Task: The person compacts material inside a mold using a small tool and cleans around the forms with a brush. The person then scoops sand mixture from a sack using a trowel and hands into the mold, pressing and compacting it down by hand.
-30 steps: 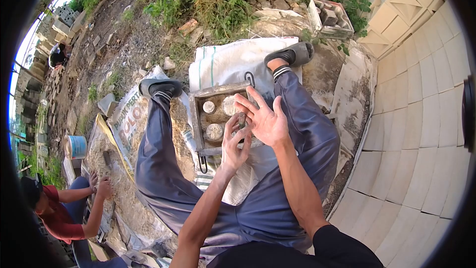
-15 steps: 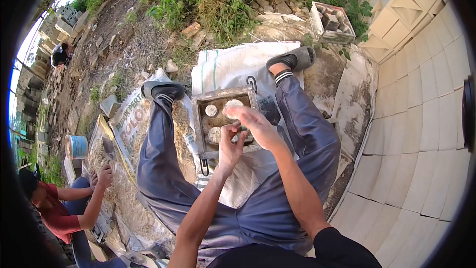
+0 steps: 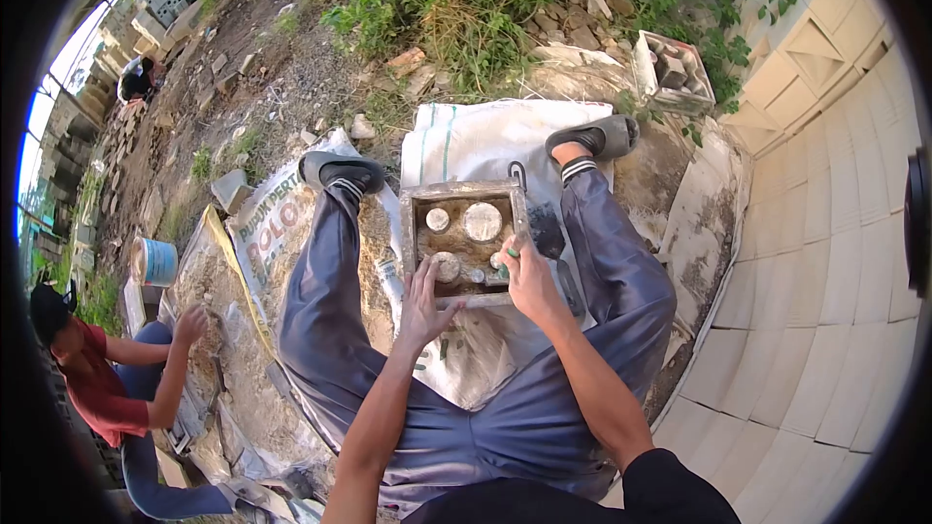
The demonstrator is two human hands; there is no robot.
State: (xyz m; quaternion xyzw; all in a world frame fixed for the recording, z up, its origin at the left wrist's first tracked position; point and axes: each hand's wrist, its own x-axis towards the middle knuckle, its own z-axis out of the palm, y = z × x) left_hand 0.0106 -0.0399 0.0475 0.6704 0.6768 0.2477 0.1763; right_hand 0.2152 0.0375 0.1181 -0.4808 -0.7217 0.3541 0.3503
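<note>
"Both hands at the wooden frame?"
"Confirmed: right hand pinches a small item, apparently green, at the near right corner; left hand lies with fingers spread at the near left; round pale pieces sit inside"
</note>
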